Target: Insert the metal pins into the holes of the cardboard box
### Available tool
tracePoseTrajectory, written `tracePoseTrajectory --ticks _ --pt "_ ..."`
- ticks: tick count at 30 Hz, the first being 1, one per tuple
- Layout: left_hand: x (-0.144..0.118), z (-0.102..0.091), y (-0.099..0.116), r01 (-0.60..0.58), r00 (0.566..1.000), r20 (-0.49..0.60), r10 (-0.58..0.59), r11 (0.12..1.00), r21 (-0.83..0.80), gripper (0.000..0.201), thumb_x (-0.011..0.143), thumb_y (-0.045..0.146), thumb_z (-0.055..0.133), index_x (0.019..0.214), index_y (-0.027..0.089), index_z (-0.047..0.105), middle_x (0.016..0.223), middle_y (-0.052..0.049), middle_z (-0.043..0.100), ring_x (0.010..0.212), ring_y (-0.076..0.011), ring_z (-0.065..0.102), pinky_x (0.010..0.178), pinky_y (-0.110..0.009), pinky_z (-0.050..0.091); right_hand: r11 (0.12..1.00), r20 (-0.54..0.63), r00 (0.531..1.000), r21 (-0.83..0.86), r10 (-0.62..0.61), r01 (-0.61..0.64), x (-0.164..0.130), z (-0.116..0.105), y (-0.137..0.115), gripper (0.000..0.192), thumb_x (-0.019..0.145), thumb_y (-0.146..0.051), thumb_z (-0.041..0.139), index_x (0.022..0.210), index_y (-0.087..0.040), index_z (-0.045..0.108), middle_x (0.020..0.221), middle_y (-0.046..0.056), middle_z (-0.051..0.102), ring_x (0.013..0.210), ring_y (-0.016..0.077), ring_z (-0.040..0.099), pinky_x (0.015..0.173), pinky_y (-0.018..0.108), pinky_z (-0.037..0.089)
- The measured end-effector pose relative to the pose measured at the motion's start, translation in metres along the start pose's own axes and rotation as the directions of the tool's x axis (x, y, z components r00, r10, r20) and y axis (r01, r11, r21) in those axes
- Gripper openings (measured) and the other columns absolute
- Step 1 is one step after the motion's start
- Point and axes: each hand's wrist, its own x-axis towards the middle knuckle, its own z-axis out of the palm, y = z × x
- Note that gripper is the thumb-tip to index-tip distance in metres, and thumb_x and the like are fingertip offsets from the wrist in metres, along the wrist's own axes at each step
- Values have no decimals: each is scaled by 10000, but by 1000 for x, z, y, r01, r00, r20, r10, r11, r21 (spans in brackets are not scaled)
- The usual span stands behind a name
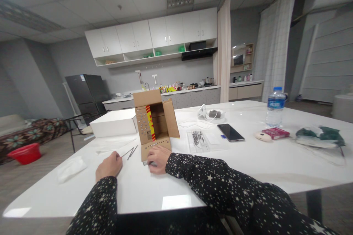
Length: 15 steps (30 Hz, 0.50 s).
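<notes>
An open cardboard box (143, 126) stands on the white table, its opening turned towards me and its flaps spread. Rows of small round metallic pieces dot its left flap and its lower front flap (162, 144). My right hand (159, 159) rests at that lower flap with curled fingers; a small greyish thing shows under them, too hidden to name. To the left, my left hand (109, 166) is closed on the table, with a thin metal rod (127, 152) sticking out from its fingertips. A second thin rod (132, 152) lies just beside it.
A white box (114, 123) and crumpled tissue (72, 169) are on the left. Rightward are a clear case of small metal parts (198, 139), a phone (231, 132), a white corded device (215, 115), a maroon packet (276, 133), a water bottle (275, 108) and a green-white bundle (320, 136).
</notes>
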Motion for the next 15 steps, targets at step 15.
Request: tracePoseTrajectory --ticks 15 --pt "2 3 -1 14 1000 5 -14 1000 -14 328 817 352 301 961 229 569 986 -152 669 872 -298 639 698 -359 449 991 -66 992 -72 111 -116 3 -2 -1 81 749 -259 574 792 -195 599 864 25 594 868 177 504 765 304 346"
